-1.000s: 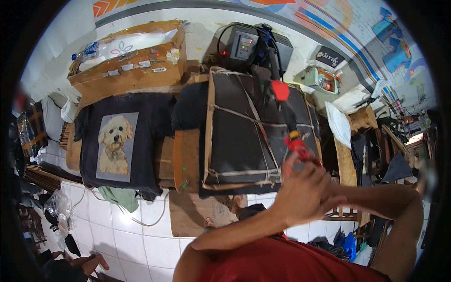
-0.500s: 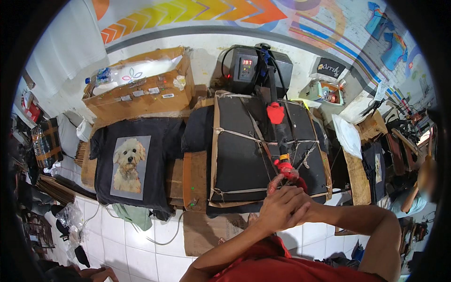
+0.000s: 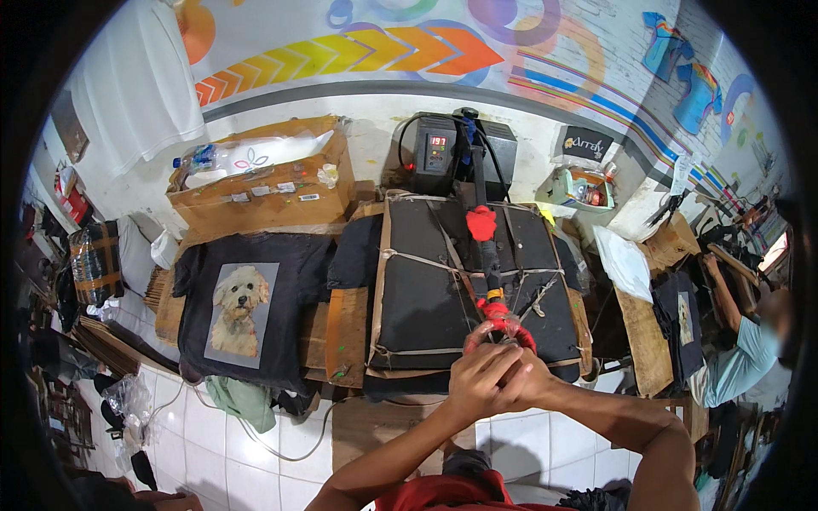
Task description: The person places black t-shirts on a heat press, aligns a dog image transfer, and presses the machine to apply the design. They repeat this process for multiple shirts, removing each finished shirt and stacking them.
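A heat press with a wide black top plate lies closed in front of me, bound with pale cords. Its long lever runs toward me and ends in a red-wrapped loop handle. My left hand and my right hand are clasped over the near side of that loop, fingers closed and overlapping. Dark cloth sticks out from under the plate at its left and near edges. To the left lies a black T-shirt with a printed picture of a pale curly dog.
Behind stands a control box with a lit red display. A cardboard box holding a bottle and white sheets is at back left. On the right, a person in a light blue shirt reaches toward another dark printed shirt. Cables cross the tiled floor.
The view has tilted up, showing more wall. My hands stay clasped at the lever's handle. The person on the right has come further into view with an arm stretched forward.
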Demonstrator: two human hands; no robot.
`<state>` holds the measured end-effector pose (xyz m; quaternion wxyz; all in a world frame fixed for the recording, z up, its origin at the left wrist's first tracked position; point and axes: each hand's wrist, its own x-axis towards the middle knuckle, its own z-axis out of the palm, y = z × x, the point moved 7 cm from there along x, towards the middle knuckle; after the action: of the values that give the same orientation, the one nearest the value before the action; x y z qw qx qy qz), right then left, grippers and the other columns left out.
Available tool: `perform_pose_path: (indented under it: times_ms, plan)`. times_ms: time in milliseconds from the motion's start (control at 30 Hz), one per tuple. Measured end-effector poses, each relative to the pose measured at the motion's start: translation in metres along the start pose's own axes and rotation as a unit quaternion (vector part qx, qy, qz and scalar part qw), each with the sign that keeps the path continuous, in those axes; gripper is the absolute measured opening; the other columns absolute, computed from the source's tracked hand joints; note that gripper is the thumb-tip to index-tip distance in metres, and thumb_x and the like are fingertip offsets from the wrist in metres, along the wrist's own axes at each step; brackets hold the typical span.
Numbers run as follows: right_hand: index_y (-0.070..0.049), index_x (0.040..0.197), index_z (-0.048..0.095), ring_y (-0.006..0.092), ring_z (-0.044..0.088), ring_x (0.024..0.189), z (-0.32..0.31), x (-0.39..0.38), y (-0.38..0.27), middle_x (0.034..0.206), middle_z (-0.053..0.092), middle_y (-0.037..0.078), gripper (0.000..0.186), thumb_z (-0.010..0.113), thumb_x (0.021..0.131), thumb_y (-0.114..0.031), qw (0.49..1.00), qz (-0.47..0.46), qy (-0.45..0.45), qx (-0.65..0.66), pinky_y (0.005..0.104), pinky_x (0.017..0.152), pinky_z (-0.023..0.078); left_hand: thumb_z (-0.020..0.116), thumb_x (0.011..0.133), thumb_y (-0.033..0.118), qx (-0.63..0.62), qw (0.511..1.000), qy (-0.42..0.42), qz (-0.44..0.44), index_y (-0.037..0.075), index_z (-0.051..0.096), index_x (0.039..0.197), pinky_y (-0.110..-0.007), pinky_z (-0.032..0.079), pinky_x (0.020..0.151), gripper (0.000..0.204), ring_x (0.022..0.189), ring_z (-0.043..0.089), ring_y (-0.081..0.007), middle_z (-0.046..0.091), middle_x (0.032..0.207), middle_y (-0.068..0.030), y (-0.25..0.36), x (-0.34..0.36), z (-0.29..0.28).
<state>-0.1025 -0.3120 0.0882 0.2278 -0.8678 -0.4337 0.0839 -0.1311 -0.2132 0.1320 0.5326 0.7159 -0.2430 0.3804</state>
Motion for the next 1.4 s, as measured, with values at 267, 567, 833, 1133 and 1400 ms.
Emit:
perform_pose_path:
  times_ms: [267, 567, 833, 1133, 1400]
  plan:
    - [-0.008, 0.114, 0.064, 0.0335, 0.067, 0.102, 0.002, 0.004, 0.001, 0.113, 0.067, 0.013, 0.046, 0.074, 0.073, -0.026, 0.998, 0.061, -0.026, 0.000, 0.0438, 0.086, 0.054, 0.082, 0.073, 0.011, -0.009, 0.999, 0.024, -0.023, 0.000, 0.072, 0.095, -0.035, 0.059, 0.073, 0.027, 0.082, 0.073, -0.0273, 0.075, 0.091, -0.0126, -0.004, -0.003, 0.000]
    - [-0.008, 0.118, 0.062, 0.0307, 0.064, 0.110, -0.024, 0.020, -0.033, 0.114, 0.067, 0.012, 0.045, 0.070, 0.078, -0.028, 0.997, -0.071, 0.006, -0.011, 0.0435, 0.095, 0.051, 0.078, 0.081, 0.020, -0.086, 0.994, -0.065, -0.032, 0.003, 0.068, 0.116, -0.041, 0.052, 0.094, 0.040, 0.107, 0.066, -0.0334, 0.069, 0.117, -0.0158, -0.010, -0.009, 0.000]
    - [-0.005, 0.118, 0.061, 0.0276, 0.064, 0.110, 0.011, 0.007, -0.005, 0.113, 0.064, 0.013, 0.041, 0.066, 0.080, -0.021, 0.980, -0.145, -0.103, 0.086, 0.0395, 0.095, 0.052, 0.065, 0.079, 0.005, -0.113, 0.992, -0.042, -0.024, -0.004, 0.069, 0.109, -0.044, 0.054, 0.093, 0.032, 0.103, 0.067, -0.0342, 0.069, 0.114, -0.0209, -0.022, -0.019, -0.003]
    - [-0.008, 0.124, 0.060, 0.0299, 0.059, 0.119, 0.045, -0.003, 0.013, 0.123, 0.063, 0.015, 0.043, 0.060, 0.084, -0.025, 0.957, -0.102, -0.269, 0.046, 0.0409, 0.106, 0.046, 0.062, 0.080, 0.006, -0.086, 0.993, -0.061, -0.053, 0.000, 0.069, 0.114, -0.040, 0.054, 0.091, 0.035, 0.104, 0.068, -0.0318, 0.070, 0.118, -0.0165, -0.026, -0.028, 0.000]
    - [-0.004, 0.127, 0.055, 0.0331, 0.053, 0.121, 0.025, 0.010, -0.001, 0.134, 0.054, 0.014, 0.050, 0.066, 0.081, -0.019, 0.964, -0.042, -0.261, 0.035, 0.0443, 0.110, 0.039, 0.057, 0.083, 0.001, -0.085, 0.995, 0.042, -0.002, 0.000, 0.069, 0.104, -0.040, 0.054, 0.080, 0.024, 0.087, 0.068, -0.0326, 0.071, 0.108, -0.0181, -0.003, 0.003, -0.015]
